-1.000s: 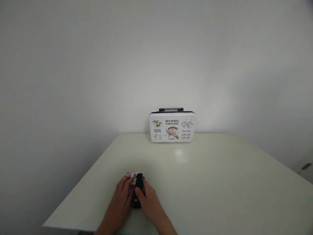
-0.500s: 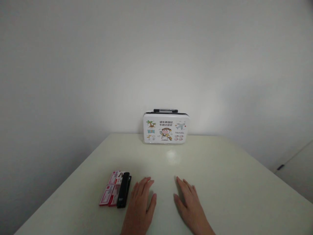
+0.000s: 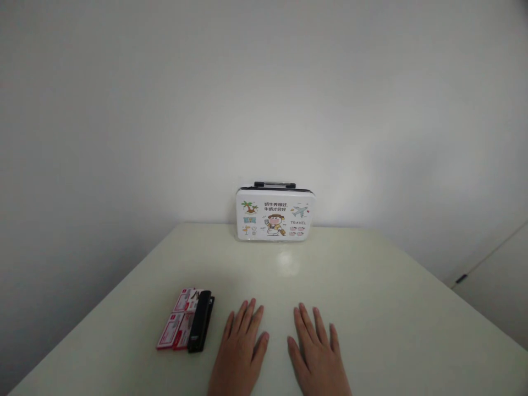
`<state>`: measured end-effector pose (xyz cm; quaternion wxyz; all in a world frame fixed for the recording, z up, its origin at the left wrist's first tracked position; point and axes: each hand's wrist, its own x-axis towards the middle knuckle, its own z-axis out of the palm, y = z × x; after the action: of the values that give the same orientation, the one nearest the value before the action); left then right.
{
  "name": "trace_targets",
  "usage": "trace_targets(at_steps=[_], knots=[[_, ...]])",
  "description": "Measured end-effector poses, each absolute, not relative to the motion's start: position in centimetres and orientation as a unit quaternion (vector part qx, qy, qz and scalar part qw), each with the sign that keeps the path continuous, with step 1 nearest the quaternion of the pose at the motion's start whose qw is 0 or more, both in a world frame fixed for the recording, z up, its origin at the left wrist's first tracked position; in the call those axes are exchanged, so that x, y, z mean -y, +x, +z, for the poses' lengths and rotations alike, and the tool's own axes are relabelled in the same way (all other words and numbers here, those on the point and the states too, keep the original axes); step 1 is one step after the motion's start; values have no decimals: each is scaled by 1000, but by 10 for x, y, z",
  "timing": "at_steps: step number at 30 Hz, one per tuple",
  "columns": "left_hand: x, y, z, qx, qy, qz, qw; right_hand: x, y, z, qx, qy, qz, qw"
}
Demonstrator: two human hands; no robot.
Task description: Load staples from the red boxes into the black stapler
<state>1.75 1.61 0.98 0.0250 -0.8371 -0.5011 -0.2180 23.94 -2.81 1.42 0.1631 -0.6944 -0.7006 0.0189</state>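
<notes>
My left hand [image 3: 241,349] lies palm down on the white table [image 3: 371,308], fingers spread and holding nothing. To its left, a short gap away, is a black stapler [image 3: 200,322]. The stapler lies along the right edge of several small red-and-white boxes [image 3: 171,330], partly covering them. My right hand [image 3: 317,349] rests flat on the tabletop too, fingers apart, with nothing in it. Bare table shows between the two hands.
At the back of the table a white case [image 3: 275,214] with cartoon travel prints and a black handle stands upright near the wall [image 3: 264,99]. A small black piece [image 3: 461,279] shows at the far right, beyond the table edge.
Both hands have flattened onto the table and their fingers have spread wider. The stapler, boxes and case appear slightly further left, as the view has shifted.
</notes>
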Motion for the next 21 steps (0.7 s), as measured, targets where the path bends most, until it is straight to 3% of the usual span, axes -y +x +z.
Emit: trace_targets(at_steps=[21], knots=[[-14,19,15,514,-837,-188,18,30,239,22,703,-697,15,140]])
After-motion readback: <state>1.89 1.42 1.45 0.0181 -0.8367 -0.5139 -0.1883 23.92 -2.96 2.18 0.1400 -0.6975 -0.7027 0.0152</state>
